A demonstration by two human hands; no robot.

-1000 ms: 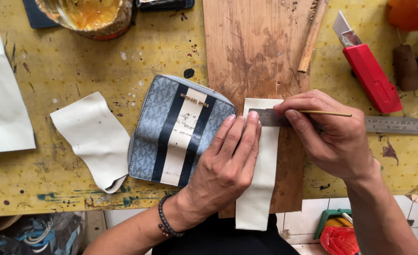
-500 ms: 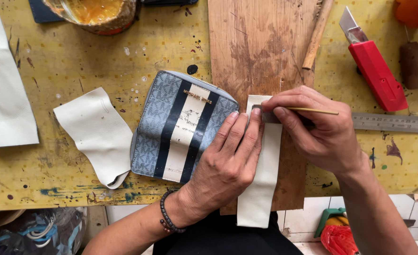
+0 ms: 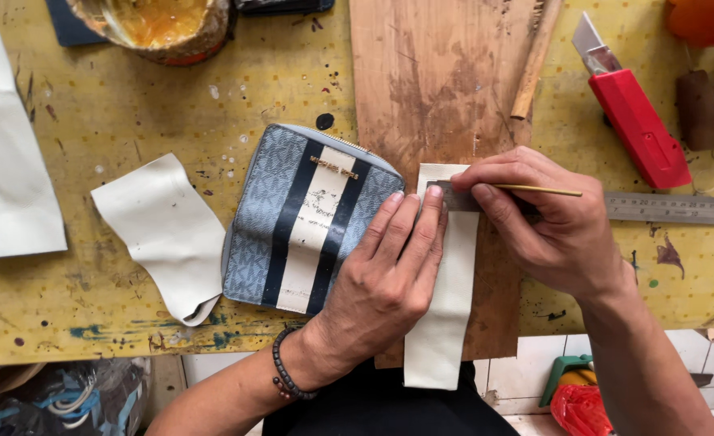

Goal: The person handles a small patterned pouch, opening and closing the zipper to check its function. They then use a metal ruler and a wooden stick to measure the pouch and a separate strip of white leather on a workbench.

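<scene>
My left hand point(image 3: 385, 278) presses flat on a long cream leather strip point(image 3: 445, 323) that lies on a wooden board point(image 3: 441, 89). Its fingertips hold down the end of a steel ruler point(image 3: 672, 207) laid across the strip's top. My right hand point(image 3: 546, 222) grips a thin wooden stick point(image 3: 546, 191) like a pen, its tip at the ruler's edge on the strip. A blue patterned wallet point(image 3: 304, 218) with dark and cream stripes lies just left of my left hand.
A cut cream leather piece point(image 3: 167, 234) lies left of the wallet, a large white sheet point(image 3: 6, 161) at the far left. A bowl of yellow glue point(image 3: 159, 24) sits at the top. A red utility knife point(image 3: 631, 113) lies at the right on the yellow bench point(image 3: 131, 121).
My right hand with the stick has slid left along the ruler to the strip's top edge. My left hand stays pressed on the strip.
</scene>
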